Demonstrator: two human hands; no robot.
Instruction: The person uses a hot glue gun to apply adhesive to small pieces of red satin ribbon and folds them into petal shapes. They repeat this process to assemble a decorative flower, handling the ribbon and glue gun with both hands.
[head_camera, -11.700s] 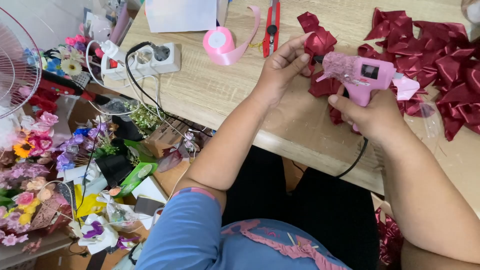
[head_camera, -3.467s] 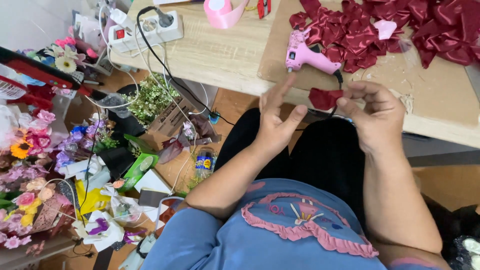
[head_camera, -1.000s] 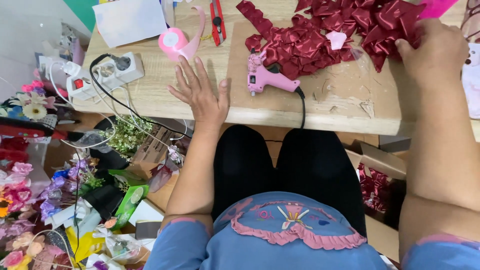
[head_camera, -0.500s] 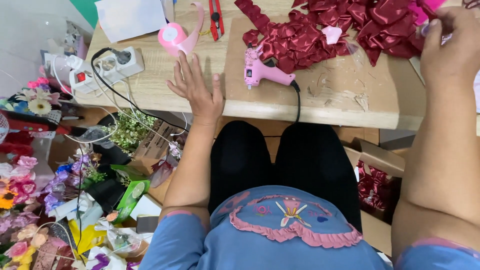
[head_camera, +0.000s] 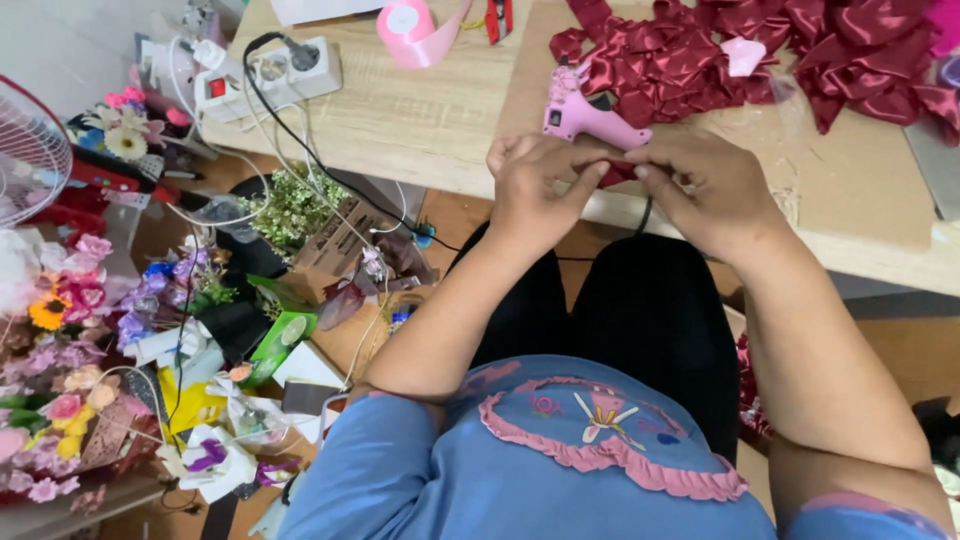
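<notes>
Mostly hidden, the red ribbon piece (head_camera: 617, 173) sits pinched between both hands' fingers (head_camera: 590, 165).

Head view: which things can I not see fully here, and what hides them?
- Red ribbon piece: mostly covered by the left hand and right hand.
- Glue gun: its lower part is behind the fingers.
- Ribbon pile: cut off by the top edge.

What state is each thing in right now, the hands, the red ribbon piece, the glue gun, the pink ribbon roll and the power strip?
left hand: pinching the red ribbon piece
right hand: pinching the same piece
red ribbon piece: held between both hands, mostly hidden
glue gun: lying on the board, unheld
pink ribbon roll: partly unrolled
power strip: black plug inserted
</notes>
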